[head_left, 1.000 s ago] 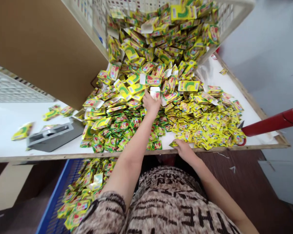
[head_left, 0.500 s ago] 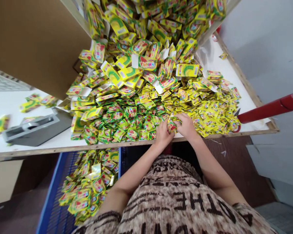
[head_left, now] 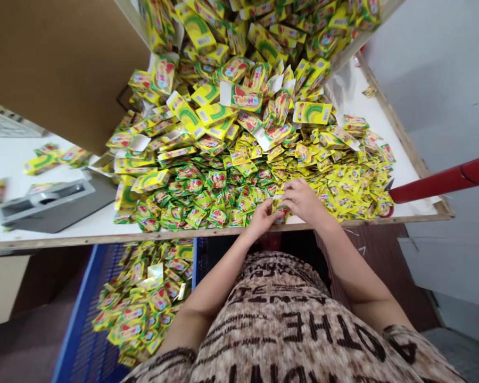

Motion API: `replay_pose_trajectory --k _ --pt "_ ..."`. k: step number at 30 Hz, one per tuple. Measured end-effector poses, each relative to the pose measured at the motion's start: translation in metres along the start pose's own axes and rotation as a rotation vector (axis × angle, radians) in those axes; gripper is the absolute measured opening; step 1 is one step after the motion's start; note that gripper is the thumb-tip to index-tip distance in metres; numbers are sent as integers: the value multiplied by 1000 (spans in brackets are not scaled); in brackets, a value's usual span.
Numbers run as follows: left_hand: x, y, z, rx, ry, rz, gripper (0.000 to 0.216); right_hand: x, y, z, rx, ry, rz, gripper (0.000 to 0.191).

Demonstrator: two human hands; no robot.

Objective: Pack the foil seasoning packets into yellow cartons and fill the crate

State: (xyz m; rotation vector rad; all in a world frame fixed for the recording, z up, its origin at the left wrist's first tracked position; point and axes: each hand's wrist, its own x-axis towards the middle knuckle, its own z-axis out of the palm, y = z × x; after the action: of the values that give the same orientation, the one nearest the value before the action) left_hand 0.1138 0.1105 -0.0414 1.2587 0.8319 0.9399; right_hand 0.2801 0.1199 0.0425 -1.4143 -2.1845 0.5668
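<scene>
Close to the table's front edge, my left hand [head_left: 261,219] is closed around the lower left of a small yellow-and-green candy box [head_left: 281,210], whose white flap shows at the top. My right hand [head_left: 303,200] has its fingers bent together at the upper right of the same box. Fingers cover much of the box. Left of my hands lie green wrapped candies [head_left: 217,215] in a heap, and yellow wrapped candies [head_left: 343,194] spread to the right. Behind them is a large pile of small cartons [head_left: 215,114], several with white flaps standing out.
A grey tape dispenser [head_left: 59,202] stands on the left of the white table [head_left: 8,234], beside a brown cardboard box [head_left: 64,69]. Below the edge sits a blue crate [head_left: 77,319] with more cartons. A red handle [head_left: 443,183] juts in from the right.
My right hand has shifted slightly up and its fingers now lie over the top of the box. The left hand stays on the box. The view has shifted slightly.
</scene>
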Motion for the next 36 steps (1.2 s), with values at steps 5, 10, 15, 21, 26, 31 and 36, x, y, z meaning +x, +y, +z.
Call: replay_pose_trajectory --k 5,10,15,21,26,31,36 --pt "-6 2 -2 54 16 -20 33 -14 -2 16 125 -16 -11 21" --pt "-13 15 -6 -83 7 -120 40 -36 1 28 654 314 431 27" --pt "-11 26 -6 -180 21 -167 32 -41 -1 39 921 166 544 28" --pt "-6 22 3 -10 291 4 27 -31 0 37 870 274 452 28" --pt "-4 20 8 0 286 43 30 -30 4 44 934 287 487 28" --pt "-1 20 4 89 256 136 20 -31 4 47 936 345 497 25" --pt "-7 15 -5 202 183 267 19 -39 3 52 783 354 431 23"
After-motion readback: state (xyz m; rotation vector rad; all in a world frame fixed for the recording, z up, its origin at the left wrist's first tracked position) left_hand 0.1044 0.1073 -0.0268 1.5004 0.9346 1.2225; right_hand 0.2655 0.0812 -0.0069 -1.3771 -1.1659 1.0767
